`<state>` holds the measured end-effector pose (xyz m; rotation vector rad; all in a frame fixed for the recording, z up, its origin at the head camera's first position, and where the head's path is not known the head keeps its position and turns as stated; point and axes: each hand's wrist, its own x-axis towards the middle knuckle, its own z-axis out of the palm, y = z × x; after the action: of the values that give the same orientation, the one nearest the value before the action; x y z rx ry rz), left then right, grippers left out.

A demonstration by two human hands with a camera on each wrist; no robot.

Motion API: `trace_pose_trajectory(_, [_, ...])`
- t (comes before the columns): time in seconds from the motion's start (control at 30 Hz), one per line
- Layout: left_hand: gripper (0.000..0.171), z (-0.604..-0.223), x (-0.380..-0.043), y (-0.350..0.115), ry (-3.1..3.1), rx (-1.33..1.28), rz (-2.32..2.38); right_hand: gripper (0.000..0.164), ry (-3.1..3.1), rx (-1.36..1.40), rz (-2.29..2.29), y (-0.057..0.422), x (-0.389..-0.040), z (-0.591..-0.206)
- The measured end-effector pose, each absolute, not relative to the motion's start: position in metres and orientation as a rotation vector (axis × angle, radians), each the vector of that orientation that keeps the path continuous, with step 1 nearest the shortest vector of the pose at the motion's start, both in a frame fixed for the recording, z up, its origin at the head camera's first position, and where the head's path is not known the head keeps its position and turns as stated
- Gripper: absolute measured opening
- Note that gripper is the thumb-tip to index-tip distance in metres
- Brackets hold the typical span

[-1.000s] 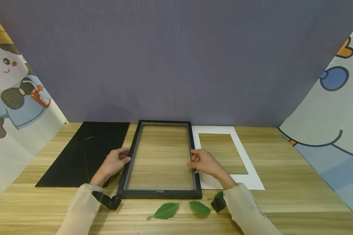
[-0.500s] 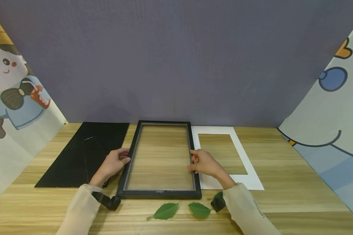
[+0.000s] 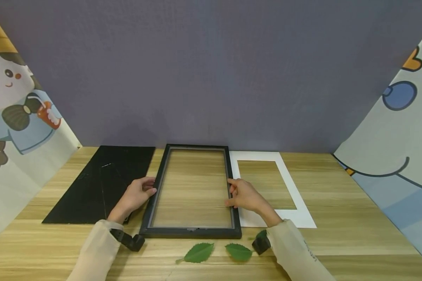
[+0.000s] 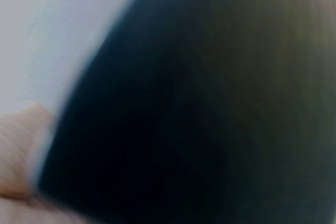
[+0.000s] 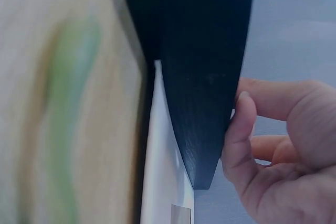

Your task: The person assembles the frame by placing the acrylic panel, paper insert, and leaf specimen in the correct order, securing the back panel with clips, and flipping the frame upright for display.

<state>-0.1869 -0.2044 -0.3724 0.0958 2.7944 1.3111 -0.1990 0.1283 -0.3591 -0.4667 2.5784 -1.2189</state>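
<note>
A black picture frame (image 3: 191, 233) lies flat in mid-table, wood grain showing through its middle. My left hand (image 3: 135, 194) grips its left side, with thumb and fingertips at the edge. On the opposite side, my right hand (image 3: 246, 194) holds the frame, thumb lapping over the bar. The right wrist view shows thumb and fingers of the right hand (image 5: 299, 145) bent at the frame's dark edge (image 5: 205, 77). A blurred dark shape (image 4: 157, 119) fills most of the left wrist view, with part of the left hand (image 4: 21, 150) beside it.
A black backing board (image 3: 88, 187) lies left of the frame, partly under my left forearm. To the right is a white mat (image 3: 292, 187) with a rectangular opening. Green leaves (image 3: 199, 253) lie near the front, one partly hidden by the right wrist camera (image 3: 261, 245).
</note>
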Motion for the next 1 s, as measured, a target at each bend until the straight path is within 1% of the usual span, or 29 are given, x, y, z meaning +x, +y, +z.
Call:
trace_pose_trajectory(0.23, [0.046,-0.3731,-0.1866,-0.2046,2.788,0.084,1.304,0.079,2.577,-0.452,-1.218,0.128,-0.1988,-0.3594])
trace_pose_trajectory(0.5, [0.06,-0.3729,-0.1854,-0.205,2.771,0.077,1.263,0.079,2.56,-0.462,-1.227,0.1289,-0.1995,-0.3597])
trace_pose_trajectory(1.0, [0.059,-0.3689,-0.1853,-0.201,2.814,0.069,1.217,0.078,2.462,-0.404,-1.315,0.1308,-0.2012,-0.3576])
